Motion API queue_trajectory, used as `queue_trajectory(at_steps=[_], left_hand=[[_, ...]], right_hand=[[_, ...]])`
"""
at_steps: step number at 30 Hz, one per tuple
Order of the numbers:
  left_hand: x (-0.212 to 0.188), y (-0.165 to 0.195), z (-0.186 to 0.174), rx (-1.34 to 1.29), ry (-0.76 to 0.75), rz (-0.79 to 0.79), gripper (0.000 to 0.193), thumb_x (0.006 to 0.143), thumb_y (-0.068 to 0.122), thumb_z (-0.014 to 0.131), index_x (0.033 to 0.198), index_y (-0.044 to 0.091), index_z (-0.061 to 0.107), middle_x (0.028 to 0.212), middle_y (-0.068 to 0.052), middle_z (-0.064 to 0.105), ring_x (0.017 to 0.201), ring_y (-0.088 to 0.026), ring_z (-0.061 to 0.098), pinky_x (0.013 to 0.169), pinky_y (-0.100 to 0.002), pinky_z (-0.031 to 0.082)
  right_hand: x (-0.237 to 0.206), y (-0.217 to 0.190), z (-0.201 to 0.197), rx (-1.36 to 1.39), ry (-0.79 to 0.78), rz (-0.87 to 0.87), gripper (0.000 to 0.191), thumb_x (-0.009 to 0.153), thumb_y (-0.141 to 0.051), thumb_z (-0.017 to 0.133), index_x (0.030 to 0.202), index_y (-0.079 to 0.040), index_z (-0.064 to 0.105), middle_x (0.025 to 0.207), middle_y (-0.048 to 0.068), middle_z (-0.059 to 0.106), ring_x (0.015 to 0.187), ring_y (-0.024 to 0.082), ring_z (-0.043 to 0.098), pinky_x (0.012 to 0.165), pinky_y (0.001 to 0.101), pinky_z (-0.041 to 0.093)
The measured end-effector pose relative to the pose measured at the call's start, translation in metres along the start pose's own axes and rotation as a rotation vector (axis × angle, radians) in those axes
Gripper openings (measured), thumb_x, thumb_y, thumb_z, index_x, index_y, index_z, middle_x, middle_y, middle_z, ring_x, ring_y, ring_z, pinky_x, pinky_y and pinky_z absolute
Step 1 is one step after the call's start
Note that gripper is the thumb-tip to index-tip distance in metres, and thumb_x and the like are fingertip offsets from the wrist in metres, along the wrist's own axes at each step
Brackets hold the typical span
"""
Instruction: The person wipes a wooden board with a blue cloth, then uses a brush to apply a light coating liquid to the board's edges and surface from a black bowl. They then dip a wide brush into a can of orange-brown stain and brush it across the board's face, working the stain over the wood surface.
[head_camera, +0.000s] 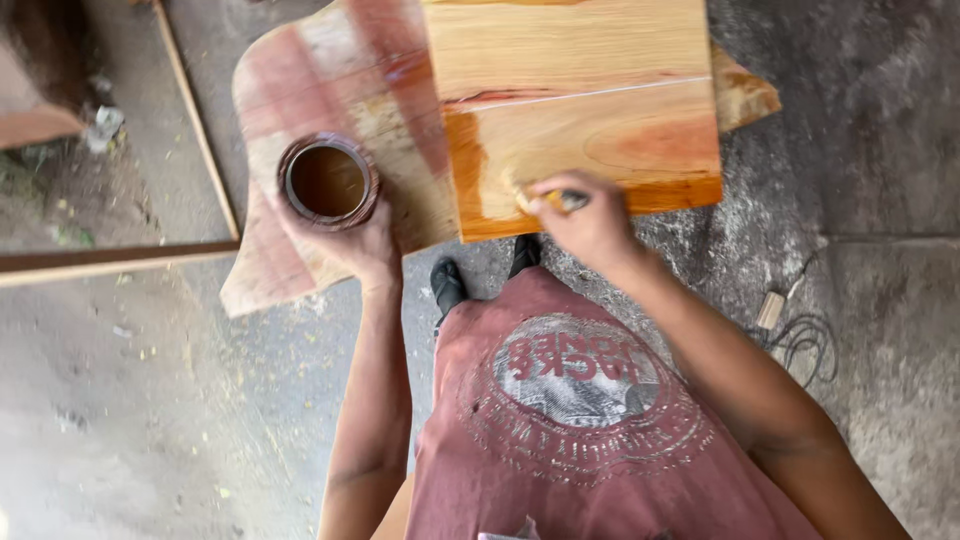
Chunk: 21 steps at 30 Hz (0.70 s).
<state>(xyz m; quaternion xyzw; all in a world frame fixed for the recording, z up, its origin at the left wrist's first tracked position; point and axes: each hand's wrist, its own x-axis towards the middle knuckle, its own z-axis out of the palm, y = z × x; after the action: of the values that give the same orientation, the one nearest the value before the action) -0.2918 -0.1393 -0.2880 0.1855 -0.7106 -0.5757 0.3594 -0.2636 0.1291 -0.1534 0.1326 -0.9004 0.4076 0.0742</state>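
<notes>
Nearest to me, I am seeing the faded red shirt (590, 420) filling the six o'clock part of the view, with two dark shoes (485, 272) showing just above it on the grey floor (130, 420).

The right hand (590, 225) is reaching to twelve o'clock, its grip clenched around a brush (555, 200) that is pressing on the near edge of the glossy orange wooden panel (580, 110). That near edge is lying just ahead of the shoes, and open floor is stretching out toward three o'clock, where a coiled cable (805, 345) is lying.

The left hand (345, 240) is extending toward eleven o'clock, forearm nearly straight, its grip grasping a round tin of brown liquid (327, 182) from below. The tin is sitting over a paler, red-stained board (330, 100) that is lying under the panel and jutting out toward nine o'clock.

A thin wooden strip (110, 260) is running along at nine o'clock, well apart from the tin.
</notes>
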Motion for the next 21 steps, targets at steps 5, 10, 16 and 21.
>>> queue_trajectory(at_steps=[5, 10, 16, 21], left_hand=[[0.003, 0.0, -0.011, -0.008, -0.22, -0.115, 0.119, 0.067, 0.008, 0.091, 0.16, -0.002, 0.017, 0.157, -0.019, 0.041, 0.151, -0.03, 0.041, 0.132, -0.042, 0.028], [-0.007, 0.025, -0.007, -0.014, -0.319, 0.074, 0.127, 0.068, 0.018, 0.097, 0.158, -0.004, 0.01, 0.157, -0.023, 0.039, 0.149, -0.035, 0.041, 0.129, -0.044, 0.031], [-0.014, 0.06, -0.004, 0.186, -0.34, 0.428, 0.126, 0.066, 0.027, 0.101, 0.156, -0.004, 0.018, 0.151, -0.026, 0.043, 0.138, -0.045, 0.047, 0.122, -0.055, 0.035], [-0.016, 0.071, -0.002, 0.164, -0.365, 0.445, 0.125, 0.063, 0.028, 0.1, 0.153, -0.005, 0.021, 0.145, -0.027, 0.044, 0.133, -0.048, 0.049, 0.119, -0.057, 0.036]], right_hand=[[0.046, -0.07, -0.029, -0.07, -0.007, -0.078, 0.018, 0.093, -0.006, 0.085, 0.106, -0.004, 0.073, 0.102, 0.01, 0.075, 0.092, 0.022, 0.073, 0.084, 0.0345, 0.056], [0.069, -0.103, -0.009, -0.034, -0.093, -0.271, 0.019, 0.09, -0.008, 0.087, 0.101, -0.007, 0.072, 0.091, 0.007, 0.073, 0.08, 0.021, 0.068, 0.08, 0.0371, 0.05], [0.083, -0.101, 0.048, -0.161, -0.102, -0.441, 0.02, 0.082, -0.014, 0.088, 0.093, -0.01, 0.072, 0.084, 0.006, 0.069, 0.082, 0.027, 0.064, 0.085, 0.0447, 0.045], [0.072, -0.078, 0.044, -0.134, -0.025, -0.327, 0.018, 0.084, -0.013, 0.087, 0.092, -0.009, 0.072, 0.084, 0.007, 0.068, 0.082, 0.026, 0.063, 0.083, 0.0432, 0.046]])
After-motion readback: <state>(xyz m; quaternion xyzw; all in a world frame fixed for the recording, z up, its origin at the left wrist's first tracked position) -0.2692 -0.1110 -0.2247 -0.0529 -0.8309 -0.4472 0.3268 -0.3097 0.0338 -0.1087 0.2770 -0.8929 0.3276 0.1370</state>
